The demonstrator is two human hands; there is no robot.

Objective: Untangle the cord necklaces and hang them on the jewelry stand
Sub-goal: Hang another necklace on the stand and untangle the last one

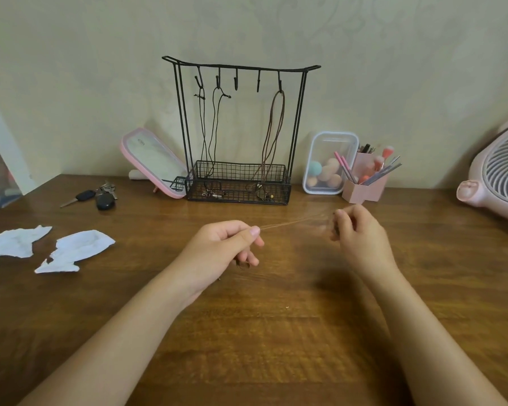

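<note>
A thin brown cord necklace (294,222) is stretched taut above the wooden table between both hands. My left hand (223,244) pinches one end between thumb and forefinger, with a dark bit hanging under its fingers. My right hand (358,230) grips the other end, blurred. Behind them stands the black wire jewelry stand (298,124) with a row of hooks and a mesh basket. Two dark cord necklaces (210,133) hang from the two left hooks. A brown cord necklace (274,133) hangs from the right hook. The two middle hooks are bare.
A pink-framed mirror (153,162) leans left of the stand, keys (100,196) lie further left. Two torn white papers (74,250) rest on the table's left. A clear box of sponges (326,162), a pink brush holder (364,186) and a pink fan (499,174) stand right.
</note>
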